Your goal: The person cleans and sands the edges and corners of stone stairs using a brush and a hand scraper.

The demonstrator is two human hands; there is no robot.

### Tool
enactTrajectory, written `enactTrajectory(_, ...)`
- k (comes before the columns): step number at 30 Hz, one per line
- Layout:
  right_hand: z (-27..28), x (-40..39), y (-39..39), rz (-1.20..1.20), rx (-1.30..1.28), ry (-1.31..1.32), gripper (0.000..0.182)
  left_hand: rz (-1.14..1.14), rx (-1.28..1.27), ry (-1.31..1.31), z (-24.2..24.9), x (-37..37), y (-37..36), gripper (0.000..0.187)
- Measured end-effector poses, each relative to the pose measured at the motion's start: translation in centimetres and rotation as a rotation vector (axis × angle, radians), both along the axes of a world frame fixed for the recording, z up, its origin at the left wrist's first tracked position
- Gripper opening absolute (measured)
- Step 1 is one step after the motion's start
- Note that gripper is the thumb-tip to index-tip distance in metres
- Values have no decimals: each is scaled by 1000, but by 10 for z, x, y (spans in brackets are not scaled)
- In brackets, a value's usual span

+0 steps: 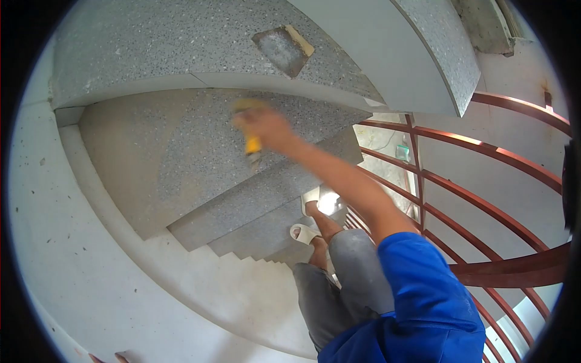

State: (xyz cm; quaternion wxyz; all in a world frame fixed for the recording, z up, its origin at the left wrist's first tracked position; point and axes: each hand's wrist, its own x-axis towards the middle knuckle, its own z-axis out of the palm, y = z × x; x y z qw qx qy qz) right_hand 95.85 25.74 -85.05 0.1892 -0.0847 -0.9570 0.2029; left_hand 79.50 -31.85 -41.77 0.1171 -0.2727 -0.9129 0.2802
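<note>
My right hand (266,126) is closed around a brush (253,144) with a yellow part, held over a speckled grey stair tread (206,145). Motion smears both hand and brush, so the brush's exact shape and whether it touches the stone cannot be made out. Tan dust (112,139) coats the left part of this tread, while speckled stone shows around the brush. On the step above lies a dusty grey square piece (281,51) with a tan strip along one edge. My left hand is out of the frame.
Narrowing steps (254,233) descend below, where my feet in pale slippers (305,234) stand. A curved red-brown railing (514,272) runs along the right. A white curved wall (54,242) borders the left. Beyond the bars sits a small green object (402,152).
</note>
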Motion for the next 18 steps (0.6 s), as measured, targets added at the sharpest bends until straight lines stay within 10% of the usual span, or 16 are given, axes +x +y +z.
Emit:
enactTrajectory(3,-12,142,80,-225,87,-360,33,-43,-18,41,-4,-2,0,88)
enactTrajectory(4,12,168,86,-670,-433,-679,45,-43,-22,47,-4,-3,-3,88)
enactTrajectory(7,43,246,89,-635,80,-1059,54,-34,-19,49,-7,-4,-8,87)
enactTrajectory(16,32,100,11,-120,-146,-279,53,-27,15,18,-2,-4,-8,86)
enactTrajectory(18,43,33,-22,-232,-609,-316,38,-12,-15,22,-1,-4,-8,86)
